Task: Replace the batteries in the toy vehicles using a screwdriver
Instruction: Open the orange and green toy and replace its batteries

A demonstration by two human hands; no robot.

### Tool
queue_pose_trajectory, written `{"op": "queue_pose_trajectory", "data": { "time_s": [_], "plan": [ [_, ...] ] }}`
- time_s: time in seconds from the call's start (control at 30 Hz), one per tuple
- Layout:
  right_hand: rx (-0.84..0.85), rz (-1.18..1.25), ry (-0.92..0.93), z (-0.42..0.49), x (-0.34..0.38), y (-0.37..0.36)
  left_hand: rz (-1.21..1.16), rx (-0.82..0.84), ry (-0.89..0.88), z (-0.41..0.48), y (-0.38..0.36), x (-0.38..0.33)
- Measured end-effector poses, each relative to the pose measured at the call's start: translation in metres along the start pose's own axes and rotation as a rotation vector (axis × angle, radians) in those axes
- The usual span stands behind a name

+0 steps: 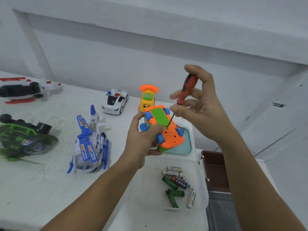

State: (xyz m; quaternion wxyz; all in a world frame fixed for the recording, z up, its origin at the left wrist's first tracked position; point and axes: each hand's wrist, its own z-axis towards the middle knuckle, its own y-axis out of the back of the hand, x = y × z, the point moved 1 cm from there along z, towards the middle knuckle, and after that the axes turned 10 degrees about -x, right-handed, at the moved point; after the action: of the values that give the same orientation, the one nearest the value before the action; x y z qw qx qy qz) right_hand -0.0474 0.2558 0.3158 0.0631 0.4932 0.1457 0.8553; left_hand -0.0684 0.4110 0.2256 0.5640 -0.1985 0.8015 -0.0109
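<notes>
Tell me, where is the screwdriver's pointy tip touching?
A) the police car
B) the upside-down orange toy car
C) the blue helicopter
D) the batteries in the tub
B: the screwdriver tip sits at the edge of the green battery cover on the underside of the orange toy car, held by the left hand.

1. A scuffed white bench (pixel 41 189) carried everything.
2. At its left lay a red-and-black plastic helicopter (pixel 25 90), a green-and-black toy vehicle (pixel 25 139) and a blue-and-white plastic helicopter (pixel 90 147).
3. Farther back stood a white police car (pixel 115 102) and a yellow telephone toy (pixel 147 97).
4. On the right sat a clear plastic tray (pixel 146 189) and a teal container (pixel 187 142).
</notes>
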Motion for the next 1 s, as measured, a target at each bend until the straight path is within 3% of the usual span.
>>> {"op": "queue_pose_trajectory", "data": {
  "time_s": [0.13,0.37,0.57,0.73,0.9,1.0],
  "plan": [
    [-0.036,0.012,-0.079,-0.003,-0.005,0.0,0.004,-0.003,0.005,0.0,0.0,0.001],
    [-0.325,0.277,-0.227,-0.013,-0.026,0.002,-0.032,-0.009,0.015,0.001,0.001,-0.001],
    [-0.381,0.316,-0.248,-0.03,-0.036,-0.01,-0.057,-0.01,0.035,0.002,0.0,0.0],
    [-0.404,0.283,-0.099,-0.034,-0.033,-0.013,-0.101,-0.008,0.078,-0.001,-0.002,-0.001],
    [-0.4,0.096,0.309,-0.038,-0.029,-0.024,-0.129,0.01,0.113,-0.003,-0.006,-0.004],
    [-0.45,0.078,0.348,-0.042,-0.04,-0.031,-0.122,0.023,0.129,-0.002,-0.006,-0.006]
  ]
}}
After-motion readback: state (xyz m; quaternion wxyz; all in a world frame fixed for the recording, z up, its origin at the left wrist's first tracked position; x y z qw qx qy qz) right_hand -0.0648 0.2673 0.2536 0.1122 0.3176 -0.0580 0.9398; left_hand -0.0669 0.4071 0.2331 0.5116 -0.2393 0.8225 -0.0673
